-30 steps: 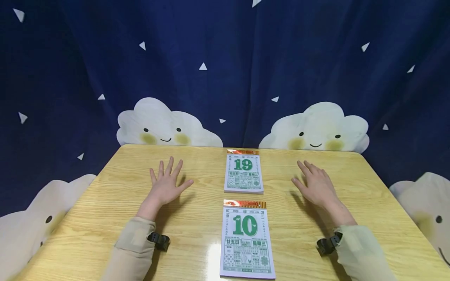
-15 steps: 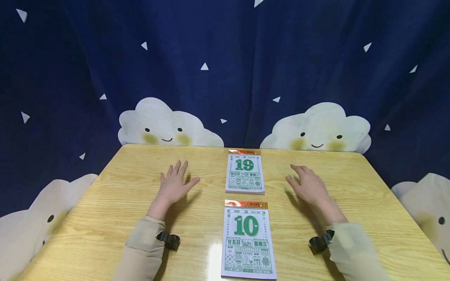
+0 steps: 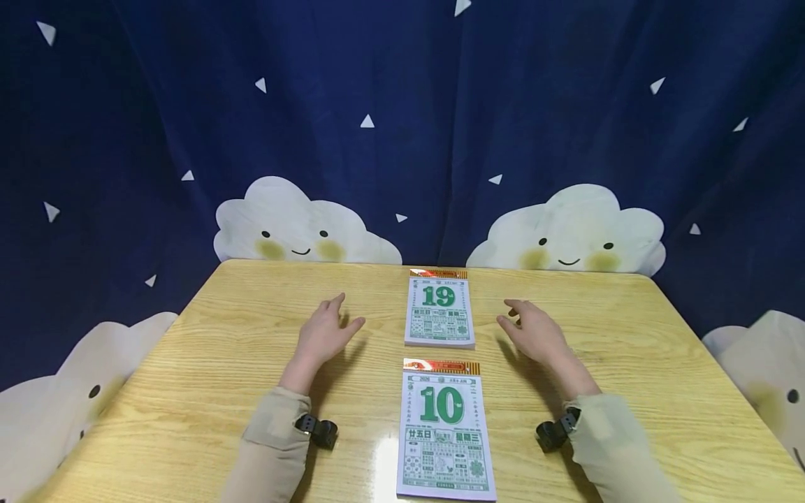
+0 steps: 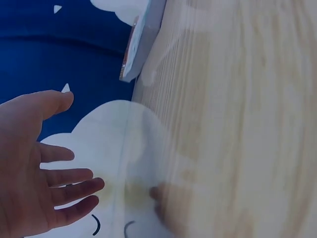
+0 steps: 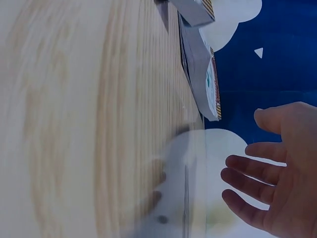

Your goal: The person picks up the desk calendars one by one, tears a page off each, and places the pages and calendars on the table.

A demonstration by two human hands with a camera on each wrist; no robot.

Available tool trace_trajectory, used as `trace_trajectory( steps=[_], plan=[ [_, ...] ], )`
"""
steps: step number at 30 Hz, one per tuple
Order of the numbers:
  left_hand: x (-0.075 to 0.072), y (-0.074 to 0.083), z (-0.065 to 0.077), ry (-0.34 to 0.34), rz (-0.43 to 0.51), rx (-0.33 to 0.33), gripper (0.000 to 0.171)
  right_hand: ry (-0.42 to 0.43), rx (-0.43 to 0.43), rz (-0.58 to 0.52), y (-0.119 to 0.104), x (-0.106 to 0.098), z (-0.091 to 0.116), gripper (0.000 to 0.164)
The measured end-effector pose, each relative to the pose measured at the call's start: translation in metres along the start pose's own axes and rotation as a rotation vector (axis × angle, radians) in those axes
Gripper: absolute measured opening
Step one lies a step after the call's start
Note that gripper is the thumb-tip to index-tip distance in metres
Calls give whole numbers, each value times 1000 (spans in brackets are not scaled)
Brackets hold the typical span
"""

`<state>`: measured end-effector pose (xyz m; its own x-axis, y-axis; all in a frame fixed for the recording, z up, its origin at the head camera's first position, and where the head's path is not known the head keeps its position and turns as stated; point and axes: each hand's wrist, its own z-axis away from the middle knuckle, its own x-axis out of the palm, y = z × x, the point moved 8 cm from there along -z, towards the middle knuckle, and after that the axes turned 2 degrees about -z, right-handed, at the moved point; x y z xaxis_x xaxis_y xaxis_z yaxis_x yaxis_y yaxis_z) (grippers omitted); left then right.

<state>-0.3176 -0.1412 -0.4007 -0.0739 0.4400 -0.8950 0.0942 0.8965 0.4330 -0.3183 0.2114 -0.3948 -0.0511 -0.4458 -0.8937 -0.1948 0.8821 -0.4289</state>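
Two tear-off calendar pads lie face up on the wooden table, one behind the other. The far calendar [image 3: 438, 311] shows a green 19, and the near calendar [image 3: 445, 433] a green 10; both have a red and gold top band. To the left of the far pad, my left hand [image 3: 323, 332] hovers over the table with fingers spread and nothing held. My right hand [image 3: 534, 334] hovers on the other side, fingers slightly bent, also without anything in it. In the right wrist view, the far calendar [image 5: 200, 74] stands beyond the thumb.
The light wooden table [image 3: 207, 391] reaches back to a dark blue curtain [image 3: 402, 126] printed with white triangles and smiling clouds. Each wrist wears a small black camera, the left camera [image 3: 323, 433] and the right camera [image 3: 553, 434].
Both hands have moved inward toward the far calendar, the left one rightward and the right one leftward. Their fingers are a little less spread. The calendars lie where they were.
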Motion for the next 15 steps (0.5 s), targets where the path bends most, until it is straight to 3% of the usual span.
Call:
trace_trajectory(
  steps=[15],
  plan=[
    [14, 14, 2, 34, 212, -85, 48, -82, 36, -86, -16, 21, -4, 48]
  ],
)
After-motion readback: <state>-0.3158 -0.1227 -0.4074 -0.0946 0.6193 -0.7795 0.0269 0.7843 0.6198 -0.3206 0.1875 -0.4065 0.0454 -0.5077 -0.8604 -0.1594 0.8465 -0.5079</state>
